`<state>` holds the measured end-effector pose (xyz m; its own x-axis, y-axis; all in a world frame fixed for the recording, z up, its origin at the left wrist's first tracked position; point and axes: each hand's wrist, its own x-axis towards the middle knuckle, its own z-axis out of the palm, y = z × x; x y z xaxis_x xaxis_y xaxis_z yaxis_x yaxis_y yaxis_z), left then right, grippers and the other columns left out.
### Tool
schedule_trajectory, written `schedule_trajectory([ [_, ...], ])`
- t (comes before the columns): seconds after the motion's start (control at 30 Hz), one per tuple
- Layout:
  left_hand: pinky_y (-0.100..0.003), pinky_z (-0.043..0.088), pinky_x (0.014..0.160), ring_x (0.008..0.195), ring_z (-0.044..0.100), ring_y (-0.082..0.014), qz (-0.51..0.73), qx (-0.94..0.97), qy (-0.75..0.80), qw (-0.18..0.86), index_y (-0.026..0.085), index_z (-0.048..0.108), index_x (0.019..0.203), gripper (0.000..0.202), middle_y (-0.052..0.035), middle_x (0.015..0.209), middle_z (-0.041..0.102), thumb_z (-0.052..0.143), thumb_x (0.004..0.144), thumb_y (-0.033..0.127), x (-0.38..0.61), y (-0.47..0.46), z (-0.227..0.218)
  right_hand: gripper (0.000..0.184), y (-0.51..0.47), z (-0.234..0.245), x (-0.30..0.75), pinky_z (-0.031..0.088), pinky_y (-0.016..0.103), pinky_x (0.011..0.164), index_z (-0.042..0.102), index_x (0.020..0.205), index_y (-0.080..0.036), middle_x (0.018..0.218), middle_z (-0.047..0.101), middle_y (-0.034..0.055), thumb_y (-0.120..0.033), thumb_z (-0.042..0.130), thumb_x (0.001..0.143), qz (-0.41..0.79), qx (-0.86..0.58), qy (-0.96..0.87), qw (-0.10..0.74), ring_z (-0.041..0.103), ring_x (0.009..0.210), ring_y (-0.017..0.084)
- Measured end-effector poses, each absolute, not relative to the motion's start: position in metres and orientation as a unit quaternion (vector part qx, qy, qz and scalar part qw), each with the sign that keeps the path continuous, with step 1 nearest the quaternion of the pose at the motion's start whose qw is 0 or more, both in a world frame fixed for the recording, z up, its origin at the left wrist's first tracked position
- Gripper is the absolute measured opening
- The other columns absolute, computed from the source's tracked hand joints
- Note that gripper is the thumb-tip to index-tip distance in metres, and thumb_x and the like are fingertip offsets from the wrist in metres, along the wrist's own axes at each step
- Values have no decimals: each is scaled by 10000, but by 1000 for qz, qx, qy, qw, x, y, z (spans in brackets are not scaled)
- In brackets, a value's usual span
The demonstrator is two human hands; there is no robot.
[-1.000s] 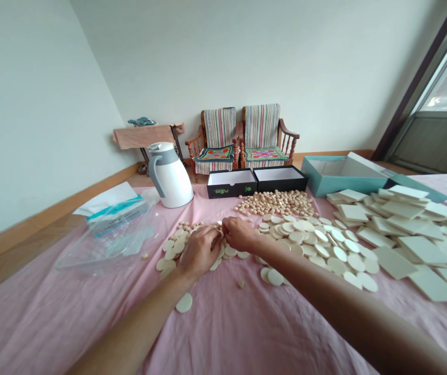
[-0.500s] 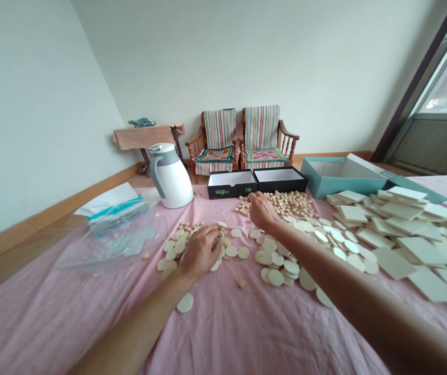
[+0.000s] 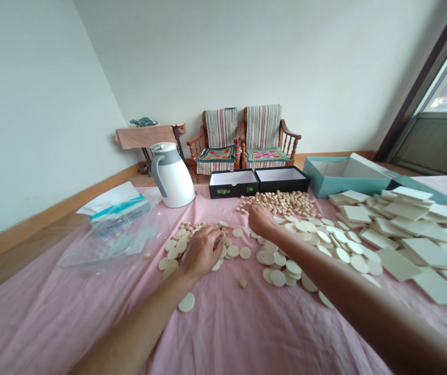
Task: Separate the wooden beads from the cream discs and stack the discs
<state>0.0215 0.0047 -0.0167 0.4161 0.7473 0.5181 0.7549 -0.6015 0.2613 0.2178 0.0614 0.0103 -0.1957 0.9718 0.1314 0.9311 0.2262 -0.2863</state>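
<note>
My left hand (image 3: 203, 247) rests over the left-hand pile of thin, pale round discs (image 3: 171, 254), its fingers curled down and closed. The fingertips and whatever they hold are hidden. Small light-wood pieces (image 3: 187, 226), rounded like beads, lie just beyond that hand. My right hand (image 3: 261, 221) is at the near left edge of a larger heap of the same bead-like pieces (image 3: 292, 203). Its fingers are pinched together, with anything between them too small to make out. Under my right forearm spreads another pile of round discs (image 3: 277, 277).
Square pale tiles (image 3: 429, 251) are heaped at the right, before a light-blue box (image 3: 331, 186). Two black trays (image 3: 233, 191) stand at the back. On the left are a white jug (image 3: 178, 185) and a clear plastic bag (image 3: 90, 255). Pink cloth (image 3: 223, 338) covers the surface.
My right hand has drawn back slightly from the bead-like heap, towards me. My left hand has stayed almost still over its discs. The whole view has shifted a little.
</note>
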Motion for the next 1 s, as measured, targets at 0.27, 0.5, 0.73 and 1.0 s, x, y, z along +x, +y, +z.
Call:
schedule_trajectory([
  [0.27,-309,449,794,873,574,-185,-287,-836,-468,1,179,607,853,156,-58,869,618,474,820,104,21,6,-18,195,23,4,177,399,224,632,663,840,-156,824,688,65,-139,535,694,118,-504,-840,161,618,766,165],
  [0.5,-309,440,805,884,568,-186,-281,-837,-469,6,178,605,867,152,-58,875,615,476,825,110,20,7,-18,186,21,-3,172,372,228,608,636,813,-187,790,669,63,-106,540,676,109,-520,-826,189,589,734,153],
  [0.73,-322,439,851,930,567,-190,-281,-839,-465,7,179,615,884,170,-58,932,627,479,813,106,22,3,-13,280,54,15,214,373,267,664,605,943,-107,930,629,145,-57,480,697,56,-613,-757,220,568,848,206],
  [1.0,-342,451,884,966,572,-198,-283,-841,-461,11,180,630,902,190,-60,966,642,485,800,113,21,6,-17,207,-1,24,216,361,197,611,643,845,-175,758,636,12,-98,516,700,156,-471,-849,182,537,662,101],
])
